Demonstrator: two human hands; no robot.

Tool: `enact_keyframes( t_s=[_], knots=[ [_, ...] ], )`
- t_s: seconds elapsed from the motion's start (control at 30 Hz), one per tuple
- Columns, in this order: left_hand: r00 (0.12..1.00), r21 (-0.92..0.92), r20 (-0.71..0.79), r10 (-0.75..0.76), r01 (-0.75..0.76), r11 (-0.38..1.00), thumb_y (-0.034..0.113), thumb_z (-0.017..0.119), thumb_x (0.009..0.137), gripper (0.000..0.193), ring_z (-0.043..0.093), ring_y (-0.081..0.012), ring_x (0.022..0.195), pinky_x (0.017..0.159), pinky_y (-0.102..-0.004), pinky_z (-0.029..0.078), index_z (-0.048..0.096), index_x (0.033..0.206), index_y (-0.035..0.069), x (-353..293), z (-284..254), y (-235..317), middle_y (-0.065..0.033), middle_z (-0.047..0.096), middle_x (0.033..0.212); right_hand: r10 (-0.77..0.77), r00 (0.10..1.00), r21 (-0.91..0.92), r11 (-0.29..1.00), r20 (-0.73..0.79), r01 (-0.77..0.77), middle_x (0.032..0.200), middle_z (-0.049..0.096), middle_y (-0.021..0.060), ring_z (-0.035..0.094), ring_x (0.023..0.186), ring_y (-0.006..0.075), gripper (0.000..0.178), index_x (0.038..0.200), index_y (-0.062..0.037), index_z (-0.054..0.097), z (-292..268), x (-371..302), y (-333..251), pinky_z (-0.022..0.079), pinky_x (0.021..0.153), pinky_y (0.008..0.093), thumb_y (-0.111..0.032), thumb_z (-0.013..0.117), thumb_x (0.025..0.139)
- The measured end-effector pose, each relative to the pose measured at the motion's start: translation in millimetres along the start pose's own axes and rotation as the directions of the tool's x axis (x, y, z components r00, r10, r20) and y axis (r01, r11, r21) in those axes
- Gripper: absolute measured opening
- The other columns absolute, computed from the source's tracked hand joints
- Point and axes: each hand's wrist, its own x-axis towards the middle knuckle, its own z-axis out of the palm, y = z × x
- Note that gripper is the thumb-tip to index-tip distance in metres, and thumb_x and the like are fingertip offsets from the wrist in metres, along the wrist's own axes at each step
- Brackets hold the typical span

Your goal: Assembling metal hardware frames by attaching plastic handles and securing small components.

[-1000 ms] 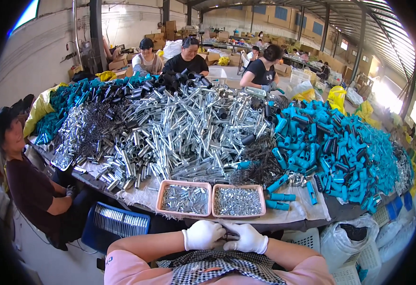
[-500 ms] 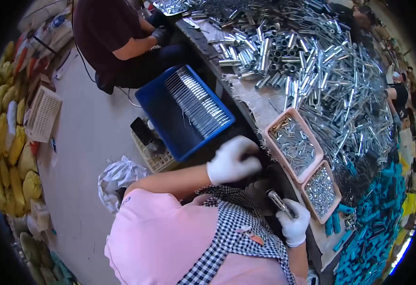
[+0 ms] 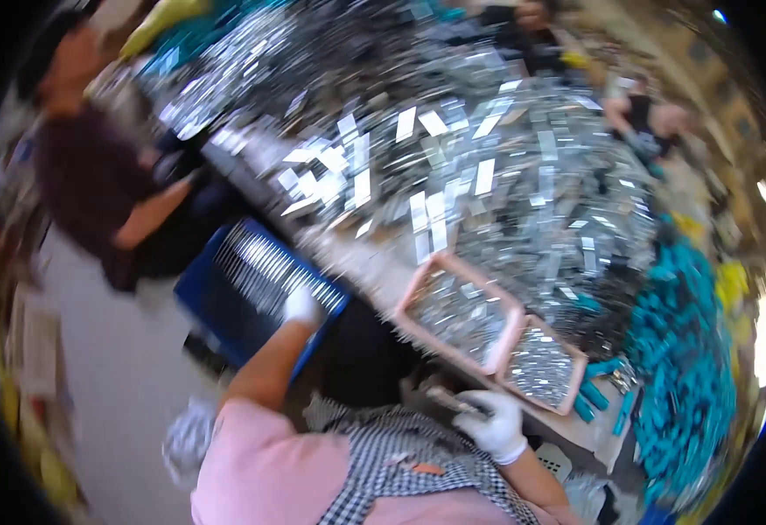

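Observation:
My left hand (image 3: pixel 302 306), in a white glove, reaches into the blue tub (image 3: pixel 192 302) at the right end of a row of slim metal rods (image 3: pixel 256 262). Its fingers are smeared and partly hidden, so their grip does not show. Close to the table edge, my right hand (image 3: pixel 495 425), also gloved in white, is closed on a short metal tube (image 3: pixel 449 401) that points out to the left. The picture is blurred, and finer details of the tube are lost.
A large pink tray (image 3: pixel 514 337) of small metal parts adjoins a smaller pink tray (image 3: pixel 577 372) on the table. Behind them spreads a heap of shiny metal tubes (image 3: pixel 488 175). Teal pieces (image 3: pixel 689 367) are piled at right. A person (image 3: pixel 94 188) sits beyond the tub.
My left hand has moved from in front of my body out to the rods in the blue tub. My right hand keeps its metal tube. The whole view has swung and blurred.

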Motion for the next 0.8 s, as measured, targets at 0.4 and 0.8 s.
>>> enact_keyframes(
  t_s=[0.4,0.8],
  knots=[
    [0.981,0.233,0.172,0.093,-0.132,0.963,0.027,0.059,0.09,0.041,0.057,-0.03,0.125,0.101,-0.0378,0.048,0.064,0.128,0.013,61.3,19.3,-36.4,-0.0131,0.06,0.134,-0.024,1.0,0.174,0.984,-0.005,0.025,0.103,0.073,0.0144,0.071,0.091,0.0192,0.041,0.113,-0.001,0.07,-3.9,-29.6,0.9,0.054,0.085,0.0303,-0.022,0.079,0.079],
    [0.974,-0.984,0.035,0.224,-0.006,0.179,0.008,0.07,0.085,0.017,0.065,-0.0214,0.064,0.06,-0.0351,0.059,0.055,0.085,0.001,-163.5,-146.1,73.0,-0.0111,0.063,0.075,-0.159,0.955,-0.037,0.987,-0.251,0.155,0.1,0.072,0.0166,0.07,0.09,0.0323,0.037,0.104,-0.0034,0.072,-18.4,-59.3,34.3,0.055,0.08,0.0374,-0.03,0.075,0.079]
  ],
)
